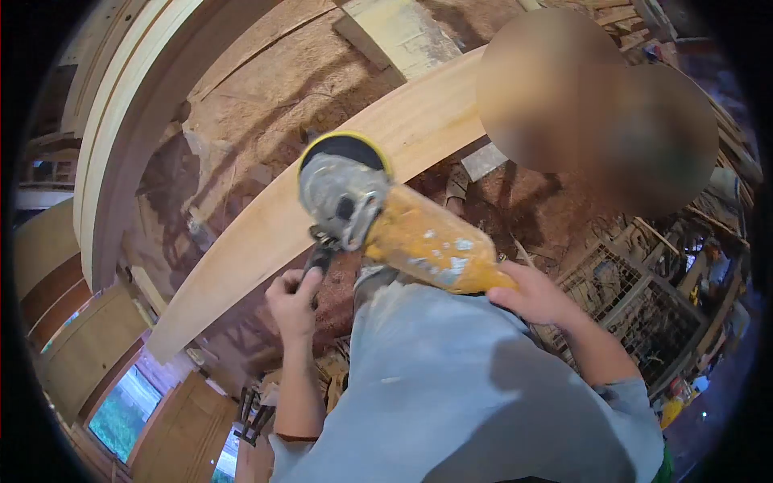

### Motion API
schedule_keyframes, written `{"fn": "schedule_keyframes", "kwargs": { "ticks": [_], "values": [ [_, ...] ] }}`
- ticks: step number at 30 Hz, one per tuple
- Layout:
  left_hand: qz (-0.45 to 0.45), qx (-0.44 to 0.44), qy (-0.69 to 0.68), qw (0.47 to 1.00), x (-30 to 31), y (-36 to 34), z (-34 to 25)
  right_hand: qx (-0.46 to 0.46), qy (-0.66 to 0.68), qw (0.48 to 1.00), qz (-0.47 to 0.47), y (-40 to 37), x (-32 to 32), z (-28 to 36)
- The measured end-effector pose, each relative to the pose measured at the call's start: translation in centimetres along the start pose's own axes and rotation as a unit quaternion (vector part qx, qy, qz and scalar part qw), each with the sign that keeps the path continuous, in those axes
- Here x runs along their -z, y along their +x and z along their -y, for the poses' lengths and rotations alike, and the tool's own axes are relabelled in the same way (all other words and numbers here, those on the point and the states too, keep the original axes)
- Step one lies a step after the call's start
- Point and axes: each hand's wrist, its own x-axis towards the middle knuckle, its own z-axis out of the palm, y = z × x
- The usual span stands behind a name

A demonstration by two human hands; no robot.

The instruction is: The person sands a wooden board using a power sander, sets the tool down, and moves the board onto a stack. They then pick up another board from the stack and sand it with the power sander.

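A worn orange angle grinder [435, 240] with a grey metal head and a round black disc edged in yellow [348, 145] is held in both hands. My left hand [293, 303] is closed around its dark side handle [320, 259]. At the rear end of the orange body, my right hand [531, 295] grips the tool, its fingers partly hidden beneath. Under the disc runs a long, curved wooden board [266, 227], pale and smooth, tapering toward the lower left. The disc overlaps the board's middle in this view.
Another curved wooden piece [113, 153] stands at the left. A pale block [398, 36] lies beyond the board on the sawdust-covered floor [266, 80]. Wire-mesh frames [636, 310] lie at the right, and flat wooden panels [181, 431] stand at the lower left.
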Motion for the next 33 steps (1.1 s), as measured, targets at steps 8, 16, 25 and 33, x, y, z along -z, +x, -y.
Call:
{"fn": "schedule_keyframes", "kwargs": {
  "ticks": [8, 16, 25, 33],
  "values": [
    [-0.093, -0.055, -0.147, 0.983, 4.3, 0.2, 3.6, 0.035, -0.071, 0.993, 0.093, 3.9, -2.7, 4.6],
    [-0.019, -0.072, -0.021, 0.997, -1.8, 3.3, -2.7, -0.021, 0.003, 0.999, 0.039, 0.7, 1.5, 1.9],
    [0.131, -0.127, 0.197, 0.963, -18.2, 5.4, -16.8, -0.065, 0.307, 0.941, -0.125, -5.0, 5.8, -6.0],
    [0.216, -0.126, 0.263, 0.932, -26.0, 2.8, -22.4, -0.098, 0.343, 0.925, -0.13, -8.7, 7.6, -11.5]
  ]
}}
